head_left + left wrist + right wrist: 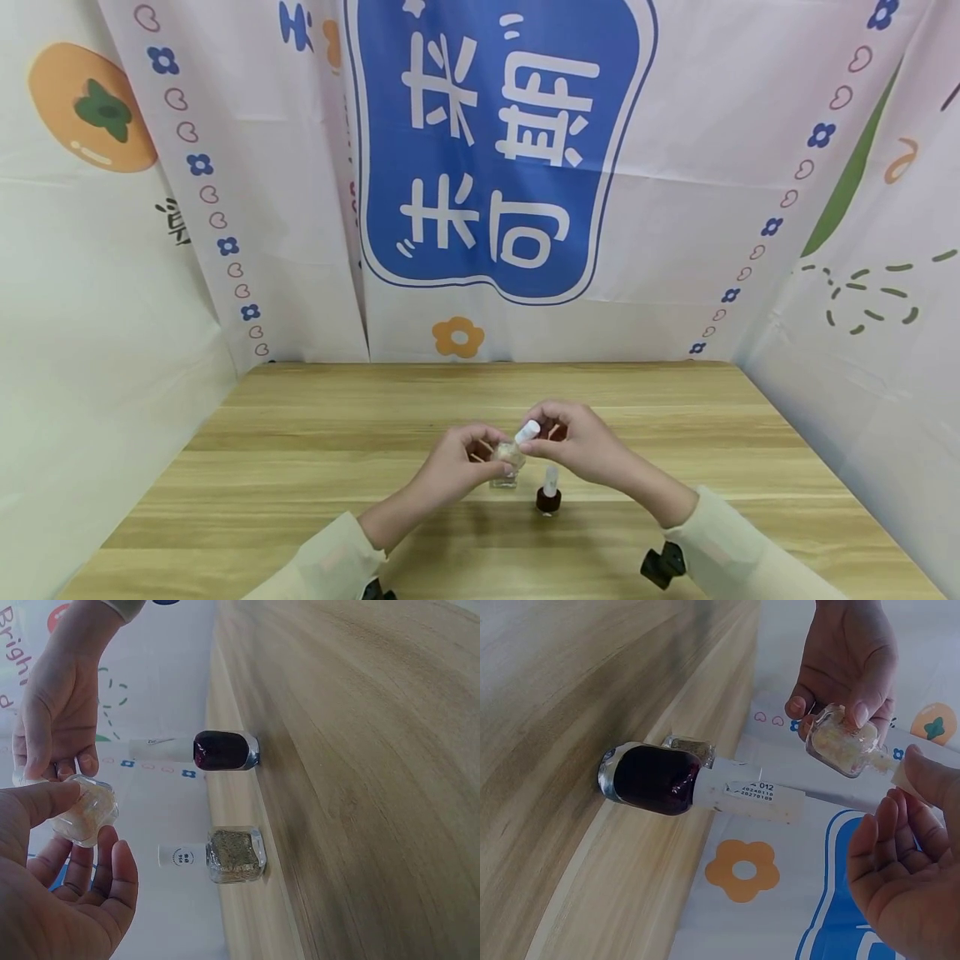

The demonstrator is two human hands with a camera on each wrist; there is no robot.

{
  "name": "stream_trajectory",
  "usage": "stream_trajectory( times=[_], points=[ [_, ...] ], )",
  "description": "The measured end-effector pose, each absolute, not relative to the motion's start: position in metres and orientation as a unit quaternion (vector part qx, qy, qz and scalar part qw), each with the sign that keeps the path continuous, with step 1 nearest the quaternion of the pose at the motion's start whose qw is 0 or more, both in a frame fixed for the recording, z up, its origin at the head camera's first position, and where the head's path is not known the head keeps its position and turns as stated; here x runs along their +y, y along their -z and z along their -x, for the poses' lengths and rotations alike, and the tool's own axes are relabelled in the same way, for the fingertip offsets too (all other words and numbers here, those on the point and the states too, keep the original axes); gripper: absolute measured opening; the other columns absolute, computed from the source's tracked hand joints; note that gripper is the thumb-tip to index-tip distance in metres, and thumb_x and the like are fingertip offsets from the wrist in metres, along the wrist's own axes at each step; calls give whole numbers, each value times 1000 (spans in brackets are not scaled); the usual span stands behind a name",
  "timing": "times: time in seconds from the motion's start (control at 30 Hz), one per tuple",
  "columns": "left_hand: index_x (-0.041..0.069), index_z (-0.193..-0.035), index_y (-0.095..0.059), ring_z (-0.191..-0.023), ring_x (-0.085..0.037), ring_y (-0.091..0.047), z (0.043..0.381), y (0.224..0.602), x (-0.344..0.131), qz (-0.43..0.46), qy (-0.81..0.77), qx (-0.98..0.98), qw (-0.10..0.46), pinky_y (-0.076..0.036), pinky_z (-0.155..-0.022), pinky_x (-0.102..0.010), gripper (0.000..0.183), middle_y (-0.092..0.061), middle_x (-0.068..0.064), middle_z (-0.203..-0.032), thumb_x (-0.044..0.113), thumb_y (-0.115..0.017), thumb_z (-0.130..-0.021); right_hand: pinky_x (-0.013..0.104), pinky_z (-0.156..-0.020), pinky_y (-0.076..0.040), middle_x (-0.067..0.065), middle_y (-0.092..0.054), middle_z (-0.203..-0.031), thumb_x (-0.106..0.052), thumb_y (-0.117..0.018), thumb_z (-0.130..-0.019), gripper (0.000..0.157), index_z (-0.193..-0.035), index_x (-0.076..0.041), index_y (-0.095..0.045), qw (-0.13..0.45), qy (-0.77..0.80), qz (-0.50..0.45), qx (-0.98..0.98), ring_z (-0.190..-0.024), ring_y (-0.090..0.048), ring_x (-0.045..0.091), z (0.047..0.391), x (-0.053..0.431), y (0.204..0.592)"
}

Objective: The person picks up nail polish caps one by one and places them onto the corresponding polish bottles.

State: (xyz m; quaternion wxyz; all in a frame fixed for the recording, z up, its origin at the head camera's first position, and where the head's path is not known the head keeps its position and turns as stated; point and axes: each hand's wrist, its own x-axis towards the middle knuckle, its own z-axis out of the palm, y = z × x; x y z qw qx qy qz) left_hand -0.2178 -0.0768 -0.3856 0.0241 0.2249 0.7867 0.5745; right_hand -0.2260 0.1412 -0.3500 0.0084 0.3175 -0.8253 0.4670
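Observation:
My left hand [467,460] pinches a small clear nail polish bottle [838,744] with pale contents between thumb and fingers, tilted above the table. With thumb and fingertips, my right hand [573,440] grips its white cap [528,431]. Bare glass neck shows between cap and bottle in the right wrist view; whether the cap is wholly off I cannot tell. Below stands a dark red nail polish bottle [223,750] with a white cap, upright on the table. A glitter nail polish bottle [236,855], also white-capped, stands beyond it, under my left hand.
The wooden table [337,433] has light grain and rounded far corners. A printed cloth [675,267] with a blue sign and flowers hangs behind it, with more cloth at both sides. Dark wrist devices [663,565] sit near the sleeves.

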Motion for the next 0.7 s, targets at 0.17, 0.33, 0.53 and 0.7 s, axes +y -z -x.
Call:
stream_trajectory(
  times=[0.17,0.33,0.53,0.7],
  points=[
    [3,-103,-69,-77,-21,-60,217,384,-76,-224,-569,791,24,-53,-62,-25,27,-65,-4,-89,6,-79,-78,27,-63,-49,-3,-63,-85,-19,-73,-88,14,-97,-10,-69,9,-465,-316,-827,-75,-56,15,226,140,351],
    [3,-102,-69,-77,-21,-59,216,383,-76,-226,-569,790,28,-53,-62,-25,26,-65,-5,-89,7,-79,-78,27,-64,-50,-3,-63,-85,-19,-74,-87,12,-96,-11,-69,4,-465,-318,-826,-75,-57,15,226,138,351],
    [2,-103,-69,-75,-20,-59,215,383,-77,-230,-572,787,31,-53,-62,-25,26,-65,-5,-88,6,-78,-78,28,-64,-50,-2,-63,-86,-20,-74,-87,15,-97,-10,-69,-1,-467,-316,-826,-77,-57,15,224,136,351],
    [3,-102,-69,-75,-20,-59,215,383,-77,-231,-572,787,31,-53,-62,-26,25,-66,-5,-89,7,-78,-79,28,-63,-49,-2,-62,-87,-16,-73,-87,15,-99,-7,-70,-6,-472,-311,-825,-77,-56,15,224,134,352]
  ],
)
